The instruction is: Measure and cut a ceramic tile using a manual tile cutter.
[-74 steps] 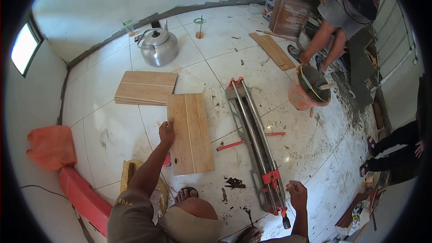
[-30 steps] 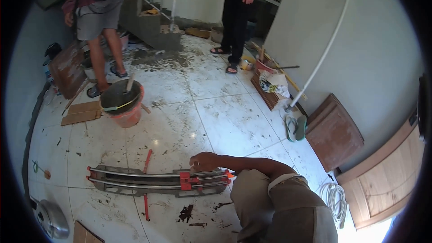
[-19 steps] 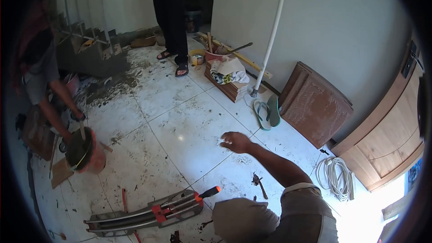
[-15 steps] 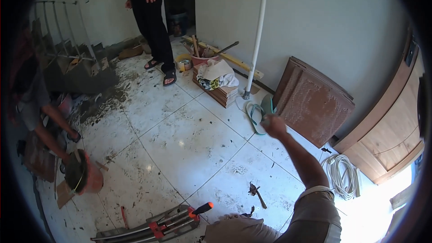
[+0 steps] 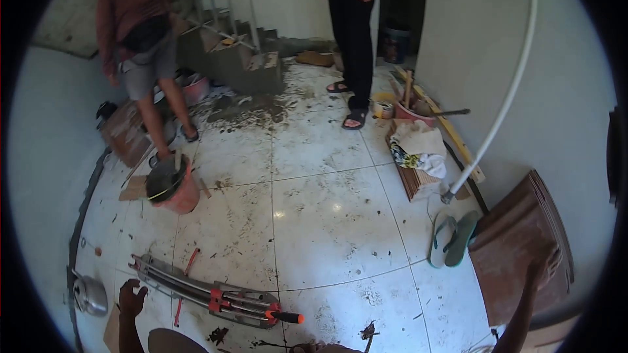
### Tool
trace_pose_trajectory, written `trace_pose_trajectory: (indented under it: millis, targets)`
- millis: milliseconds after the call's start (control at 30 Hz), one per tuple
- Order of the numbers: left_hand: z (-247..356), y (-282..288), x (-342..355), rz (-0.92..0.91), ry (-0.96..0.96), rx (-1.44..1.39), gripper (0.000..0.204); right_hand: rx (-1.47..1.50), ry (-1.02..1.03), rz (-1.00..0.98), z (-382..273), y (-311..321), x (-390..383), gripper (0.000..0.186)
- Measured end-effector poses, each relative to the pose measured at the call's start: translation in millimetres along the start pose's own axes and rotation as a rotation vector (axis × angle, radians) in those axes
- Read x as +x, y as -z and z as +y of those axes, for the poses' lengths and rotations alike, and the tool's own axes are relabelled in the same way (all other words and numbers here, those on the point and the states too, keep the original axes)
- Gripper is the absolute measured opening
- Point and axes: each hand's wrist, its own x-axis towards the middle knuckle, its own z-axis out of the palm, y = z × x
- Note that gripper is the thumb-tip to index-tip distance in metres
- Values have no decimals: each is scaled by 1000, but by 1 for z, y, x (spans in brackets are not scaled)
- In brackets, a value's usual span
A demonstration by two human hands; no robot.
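Right hand (image 5: 547,265) — near brown panels (image 5: 507,252)

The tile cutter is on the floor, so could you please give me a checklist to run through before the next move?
1. Tile cutter without a tile on it: ok, none visible.
2. Left hand empty: ok, nothing visible in it.
3. Right hand touching the brown panels: cannot tell; it shows in front of them.
4. Bucket apart from the tile cutter: ok.
5. Floor clean: not ok, dark scraps lie on it.
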Motion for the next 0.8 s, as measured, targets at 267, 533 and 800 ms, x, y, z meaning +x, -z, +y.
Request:
trace_pose_trajectory:
  millis: [267,533,800]
  targets:
    - [28,1,-38,-135,23,-34,40,141,105,51,-48,25,21,63]
    - [-27,-11,-96,-250,357,-40,46,371,274,-150,-68,119,61,48]
    - [-70,-49,-123,-216,454,-226,42,508,528,-277,-81,294,113,35]
